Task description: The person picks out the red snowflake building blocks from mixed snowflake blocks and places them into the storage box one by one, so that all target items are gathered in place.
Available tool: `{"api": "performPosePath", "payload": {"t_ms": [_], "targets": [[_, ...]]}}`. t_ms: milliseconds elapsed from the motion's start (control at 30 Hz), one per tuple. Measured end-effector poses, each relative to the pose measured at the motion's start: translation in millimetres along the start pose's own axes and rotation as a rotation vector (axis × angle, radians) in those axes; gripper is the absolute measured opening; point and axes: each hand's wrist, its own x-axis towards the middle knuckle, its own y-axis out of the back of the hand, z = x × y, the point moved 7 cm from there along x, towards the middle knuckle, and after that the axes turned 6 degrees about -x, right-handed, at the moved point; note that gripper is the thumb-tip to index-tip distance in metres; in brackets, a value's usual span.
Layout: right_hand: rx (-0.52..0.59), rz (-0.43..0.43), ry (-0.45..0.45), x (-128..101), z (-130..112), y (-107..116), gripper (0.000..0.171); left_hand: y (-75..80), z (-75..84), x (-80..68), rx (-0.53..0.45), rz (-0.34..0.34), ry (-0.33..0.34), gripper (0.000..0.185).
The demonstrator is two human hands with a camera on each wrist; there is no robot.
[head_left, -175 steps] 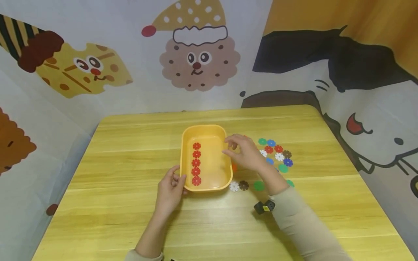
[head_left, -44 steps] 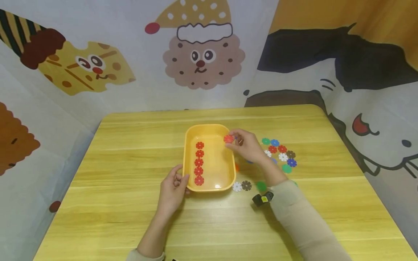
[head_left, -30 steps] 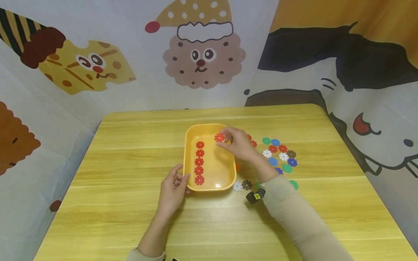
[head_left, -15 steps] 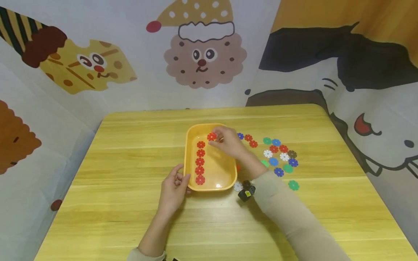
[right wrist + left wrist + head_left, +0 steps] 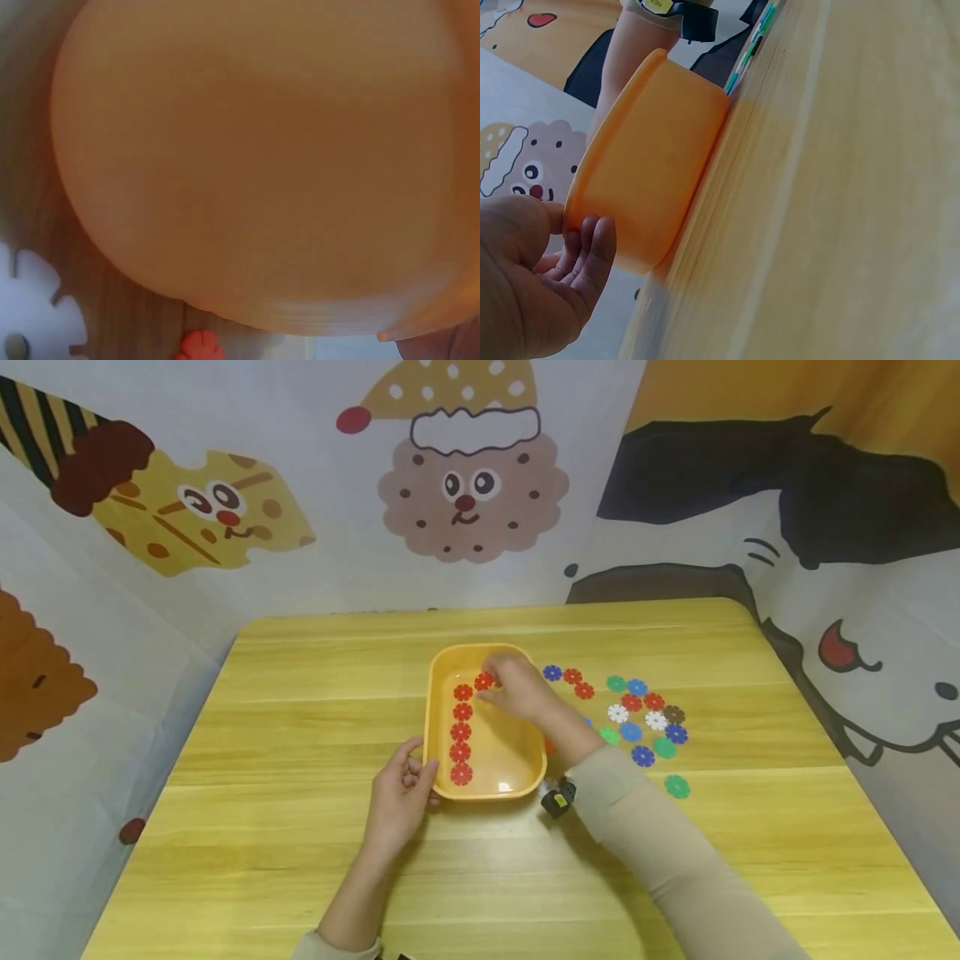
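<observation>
Here's the right hand [image 5: 516, 687], reaching in over the far part of the yellow, round-cornered plastic tray [image 5: 501, 745], with thumb and forefinger pinching a red, flower-shaped plastic disc [image 5: 483, 682]. That disc sits inside the tray, just beside the far end of a straight column of five red notched discs [image 5: 461, 732] running along the tray's left side; whether it touches the tray's floor, I cannot tell.

Over at the near left corner, the left hand [image 5: 399, 793] grips the tray, thumb at the rim, and the left wrist view shows its other fingers [image 5: 596, 259] bent against the outer wall. The tray stands flat on the light, wood-grained counter [image 5: 300, 735].

To the right, loose flower-shaped discs lie scattered: a dark blue one [image 5: 552, 672] near the tray's far right corner, two red ones [image 5: 578, 683] just beside it, then a looser spread of green, blue, white, red and brown discs [image 5: 645, 718] farther out. One green disc [image 5: 677, 787] lies apart, nearer the person. An orange disc [image 5: 550, 747] peeks out between the tray and the right forearm.

A black wrist camera [image 5: 557, 802] juts from under the beige right sleeve [image 5: 667, 843], partly covering a white disc; its own view is mostly tray wall, with a white disc [image 5: 37, 300] in the lower left corner. Behind the counter, a pale cloth [image 5: 322, 568] carries a cartoon cheese, a biscuit in a spotted hat and a big black-and-white animal.
</observation>
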Motion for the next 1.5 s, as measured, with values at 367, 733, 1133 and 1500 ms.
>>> {"api": "performPosePath", "payload": {"t_ms": [367,733,1133,1500], "targets": [[-0.113,-0.018,-0.023,-0.6,4.0,-3.8,0.038,-1.7,-1.0,-1.1,0.006,0.000,0.003,0.049],[-0.098,-0.021,-0.025,-2.6,6.8,-0.6,0.043,-1.4,0.1,0.0,0.001,-0.001,-0.010,0.048],[-0.044,0.037,0.066,-4.0,9.4,8.0,0.028,-1.9,0.8,1.7,-0.002,0.005,-0.019,0.050],[0.091,0.193,0.043,-14.4,23.3,22.7,0.030,-0.8,-1.3,1.5,-0.012,0.013,0.012,0.051]]}}
